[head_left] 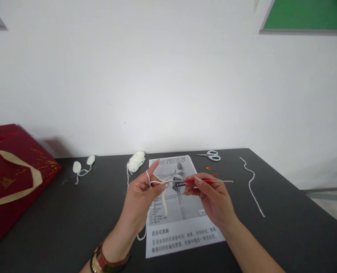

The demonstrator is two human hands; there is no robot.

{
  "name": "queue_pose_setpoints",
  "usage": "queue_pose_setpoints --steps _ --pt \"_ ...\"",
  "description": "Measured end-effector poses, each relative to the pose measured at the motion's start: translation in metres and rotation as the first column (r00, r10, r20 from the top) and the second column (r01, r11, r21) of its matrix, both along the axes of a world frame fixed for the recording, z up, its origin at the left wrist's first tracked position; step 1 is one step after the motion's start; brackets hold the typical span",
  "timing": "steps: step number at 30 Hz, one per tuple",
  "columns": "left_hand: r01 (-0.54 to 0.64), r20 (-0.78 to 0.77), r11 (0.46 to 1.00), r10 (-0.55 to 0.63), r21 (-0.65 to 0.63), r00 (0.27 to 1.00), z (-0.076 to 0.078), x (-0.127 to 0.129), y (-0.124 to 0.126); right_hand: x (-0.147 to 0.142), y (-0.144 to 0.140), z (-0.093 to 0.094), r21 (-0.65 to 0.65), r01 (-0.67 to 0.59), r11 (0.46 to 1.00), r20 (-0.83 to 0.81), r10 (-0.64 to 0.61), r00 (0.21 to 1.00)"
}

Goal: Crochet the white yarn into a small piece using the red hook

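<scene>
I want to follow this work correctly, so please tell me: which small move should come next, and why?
Probably turn the red-handled hook in the right hand to catch the white yarn: its thin end reaches the fingertips of the left hand, and a strand passes around that hand's raised finger.

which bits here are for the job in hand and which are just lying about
In use: red-handled hook (right hand); white yarn (left hand); probably yarn ball and printed sheet.

Seemingly lying about: scissors; orange clip; loose strand; two white oval pieces; red bag.
</scene>
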State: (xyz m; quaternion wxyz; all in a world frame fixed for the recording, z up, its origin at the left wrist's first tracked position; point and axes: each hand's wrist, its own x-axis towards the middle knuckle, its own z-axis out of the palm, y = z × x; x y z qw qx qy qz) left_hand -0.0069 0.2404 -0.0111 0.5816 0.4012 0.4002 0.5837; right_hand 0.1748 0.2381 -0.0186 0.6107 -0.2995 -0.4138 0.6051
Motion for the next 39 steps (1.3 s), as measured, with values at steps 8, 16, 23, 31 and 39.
queue_pose_setpoints --steps 8,16,23,31,39 --pt "0.059 0.082 0.997 -0.055 -0.044 0.995 0.003 -0.003 0.001 0.007 0.001 -0.002 0.081 -0.028 0.996 0.077 0.022 0.997" --pt "0.161 0.116 0.979 -0.147 -0.128 0.982 0.007 -0.008 0.004 0.015 0.001 -0.003 0.208 -0.054 0.977 0.205 0.01 0.979" --pt "0.192 0.131 0.968 -0.171 -0.16 0.976 0.006 -0.01 0.006 0.017 -0.001 0.004 0.315 -0.078 0.946 0.259 -0.007 0.966" --pt "0.213 0.12 0.962 -0.195 -0.17 0.973 0.006 -0.011 0.006 0.018 -0.001 0.002 0.256 -0.068 0.964 0.222 0.01 0.975" --pt "0.226 0.05 0.963 -0.221 -0.145 0.974 0.0 -0.013 0.008 0.018 0.003 0.0 0.109 -0.034 0.993 0.152 0.018 0.988"
